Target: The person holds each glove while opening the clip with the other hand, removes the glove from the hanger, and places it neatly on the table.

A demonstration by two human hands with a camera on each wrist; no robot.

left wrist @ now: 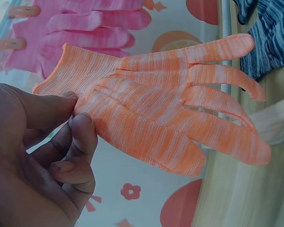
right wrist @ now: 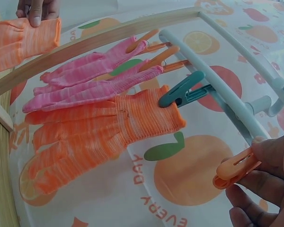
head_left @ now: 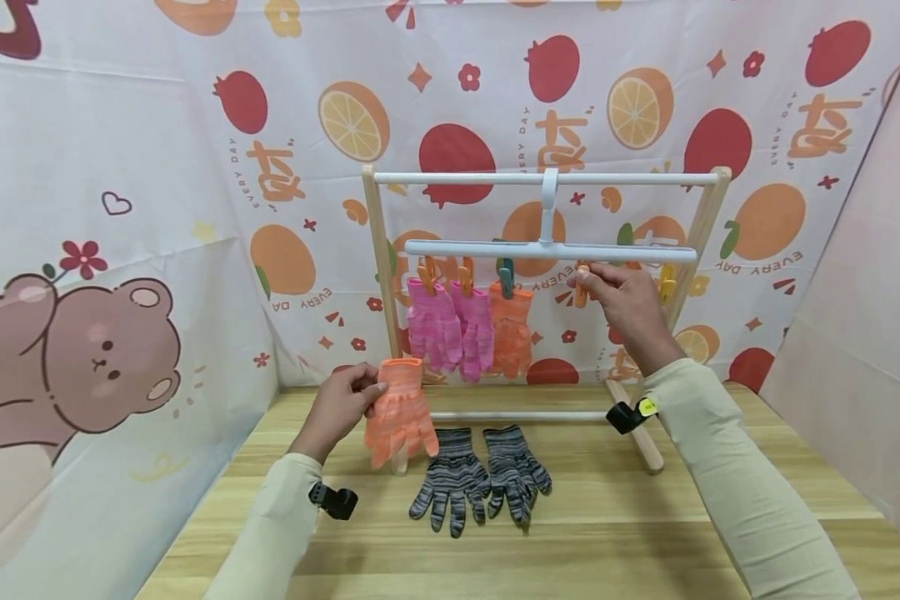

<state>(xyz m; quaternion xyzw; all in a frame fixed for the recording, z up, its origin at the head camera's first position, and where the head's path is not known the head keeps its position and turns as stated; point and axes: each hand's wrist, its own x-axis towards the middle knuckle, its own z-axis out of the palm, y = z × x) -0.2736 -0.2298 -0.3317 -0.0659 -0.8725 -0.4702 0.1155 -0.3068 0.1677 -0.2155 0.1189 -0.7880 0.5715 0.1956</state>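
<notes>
Head view: left hand (head_left: 337, 412) pinches glove (head_left: 401, 417) at cuff (head_left: 401, 379) side, long axis 12-to-6, cuff at 12. Right hand (head_left: 632, 310), nearer hanger (head_left: 480, 249), pinches peg (head_left: 582, 290); glove lies at peg's 8 o'clock, well apart.

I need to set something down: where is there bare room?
Bare: the table in front of the grey striped gloves, between the sleeves, and the patch between those gloves and the rack's right foot. Crowded: the hanger's left half, with pink gloves and an orange glove clipped on, and below its left end, where the left hand holds another orange glove.
</notes>
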